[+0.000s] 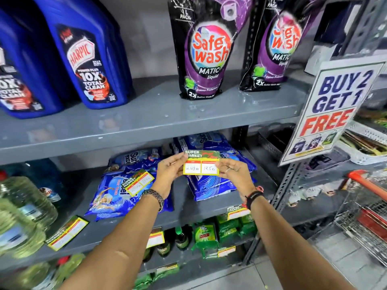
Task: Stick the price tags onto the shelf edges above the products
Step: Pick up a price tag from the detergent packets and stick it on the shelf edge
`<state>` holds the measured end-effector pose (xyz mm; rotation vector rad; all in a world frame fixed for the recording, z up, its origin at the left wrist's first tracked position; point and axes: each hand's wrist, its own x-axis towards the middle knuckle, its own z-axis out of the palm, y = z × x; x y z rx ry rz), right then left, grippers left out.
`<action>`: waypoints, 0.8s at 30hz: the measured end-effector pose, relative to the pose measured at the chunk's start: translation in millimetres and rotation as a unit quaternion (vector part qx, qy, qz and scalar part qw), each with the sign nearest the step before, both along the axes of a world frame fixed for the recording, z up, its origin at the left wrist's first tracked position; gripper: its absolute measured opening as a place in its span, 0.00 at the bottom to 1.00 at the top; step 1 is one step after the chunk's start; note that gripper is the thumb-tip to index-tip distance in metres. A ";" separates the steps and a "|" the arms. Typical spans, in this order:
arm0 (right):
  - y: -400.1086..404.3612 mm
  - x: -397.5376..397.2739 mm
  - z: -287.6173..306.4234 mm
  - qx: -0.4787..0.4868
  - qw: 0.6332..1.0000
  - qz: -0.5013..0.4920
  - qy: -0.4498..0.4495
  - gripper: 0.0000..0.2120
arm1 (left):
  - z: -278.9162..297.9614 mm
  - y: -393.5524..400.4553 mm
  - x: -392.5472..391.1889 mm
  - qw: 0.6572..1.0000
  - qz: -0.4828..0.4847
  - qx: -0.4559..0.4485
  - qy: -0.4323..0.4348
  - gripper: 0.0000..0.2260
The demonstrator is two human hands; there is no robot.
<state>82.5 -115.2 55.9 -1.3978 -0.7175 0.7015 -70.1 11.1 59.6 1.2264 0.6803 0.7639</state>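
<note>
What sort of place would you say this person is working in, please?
Most likely a supermarket aisle. Grey metal shelving holds packaged cleaners such as Harpic bottles and Safe Wash pouches, a "Buy 2 Get 1 Free" sign hangs at the right, and both hands hold a "Super Market" price tag.

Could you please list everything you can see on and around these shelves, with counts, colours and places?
Harpic bottles: two, blue, top shelf left.
Safe Wash pouches: two, purple and black, top shelf right.
Shelf edge: grey, bare, above the detergent.
Detergent packets: several, blue, middle shelf.
Held price tag: one, yellow and green, in both hands below the shelf edge.
Loose price tags: one on a packet, one on the shelf at left, yellow.
Clear bottles: a few, pale liquid, middle left.
Green packets: several, lower shelf.
Offer sign: one, white, right.
Trolley: one, red handle, far right.
Left hand: fingers pinch the tag's left end.
Right hand: fingers pinch its right end.
</note>
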 end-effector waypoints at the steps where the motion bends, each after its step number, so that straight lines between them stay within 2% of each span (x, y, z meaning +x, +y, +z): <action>1: -1.1 -4.4 1.3 0.002 1.000 -0.009 -0.001 0.10 | 1.7 -3.1 -3.3 1.000 -0.001 0.003 0.000 0.13; 7: -8.3 -20.1 7.6 0.008 0.999 -0.047 0.009 0.10 | 11.3 -15.8 -16.9 1.000 -0.004 0.020 -0.001 0.13; 11: -21.2 -18.5 27.5 0.071 0.995 -0.065 0.021 0.07 | 27.6 -31.6 -9.2 0.999 0.017 0.034 -0.006 0.13; 14: -31.2 -7.8 49.4 0.126 0.986 -0.112 0.006 0.09 | 48.9 -50.1 12.1 0.994 0.062 0.094 -0.006 0.11; 17: -41.2 7.2 75.1 0.174 0.971 -0.166 0.006 0.05 | 73.5 -66.1 35.0 0.982 0.084 0.171 -0.017 0.03; 20: -50.5 26.1 94.9 0.183 0.963 -0.196 -0.021 0.06 | 93.7 -78.1 52.8 0.972 0.092 0.215 -0.010 0.05; 24: -49.2 41.7 104.2 0.168 0.961 -0.215 -0.034 0.10 | 105.3 -85.2 66.7 0.968 0.107 0.229 0.010 0.09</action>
